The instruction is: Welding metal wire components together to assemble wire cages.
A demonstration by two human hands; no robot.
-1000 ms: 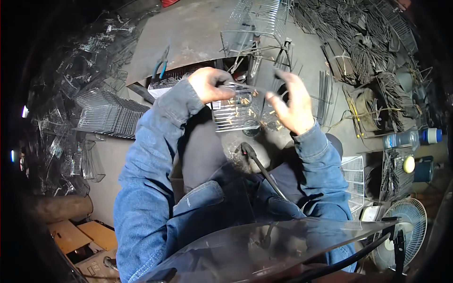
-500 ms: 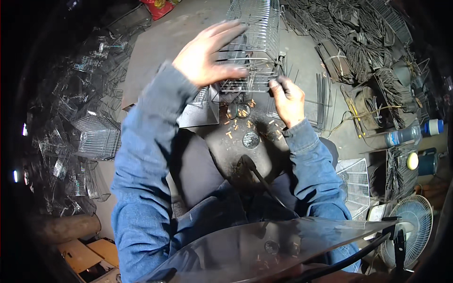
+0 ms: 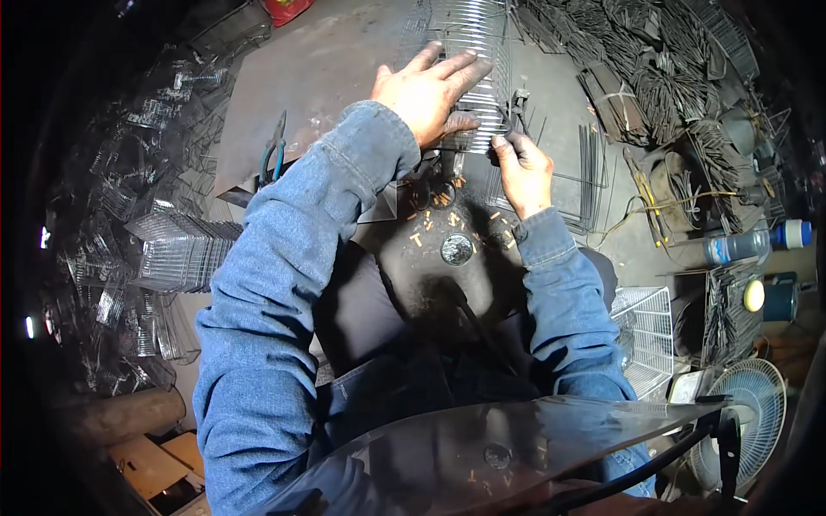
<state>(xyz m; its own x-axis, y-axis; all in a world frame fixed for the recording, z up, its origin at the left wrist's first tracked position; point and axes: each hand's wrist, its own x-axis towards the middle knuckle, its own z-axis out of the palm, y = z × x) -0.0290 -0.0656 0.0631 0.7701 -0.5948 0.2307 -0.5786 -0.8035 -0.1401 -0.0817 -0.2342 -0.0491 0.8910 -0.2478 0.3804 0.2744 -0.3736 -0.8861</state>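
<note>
A wire basket (image 3: 478,52) of thin shiny metal rods lies in front of me at the top middle. My left hand (image 3: 434,90) rests flat on it, fingers spread apart. At the basket's near right corner, my right hand (image 3: 527,175) has its thumb and forefinger pinched on the wire edge; the fingertips are partly hidden. Right beside that corner stands a small dark metal fitting (image 3: 519,101). Pliers with blue handles (image 3: 274,153) lie left of my left forearm.
Bent wire pieces (image 3: 589,176) lie right of my right hand. Small orange stubs (image 3: 428,225) surround a round dish (image 3: 456,249) below. Wire baskets (image 3: 176,258) are heaped left; rod bundles (image 3: 671,95) fill the upper right. A fan (image 3: 744,421) stands lower right, and a clear visor (image 3: 482,447) crosses the bottom.
My left hand, raised left of the basket before, has moved right and come down on it. The basket's near end sits slightly higher in view. My right hand has barely moved.
</note>
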